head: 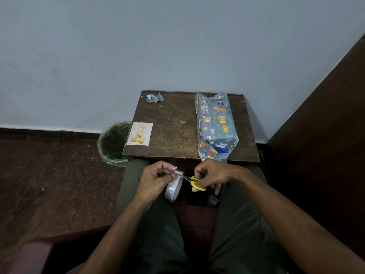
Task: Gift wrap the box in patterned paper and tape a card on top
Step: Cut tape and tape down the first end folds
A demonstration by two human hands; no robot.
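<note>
Snipping tape over the lap, box sitting on the table

The left hand [156, 177] is pinching the tape end off the roll [173, 187] while the right hand [210, 175] is gripping yellow scissors [194, 182], fingers curled through the handles. The wrapped box [216, 125] is lying on the table [177, 123], right side, ends unfolded; the card [139, 133] is sitting at the left edge.

Single head-worn wide-angle view, looking forward and down, hands close below, small table [177, 123] just beyond
</note>
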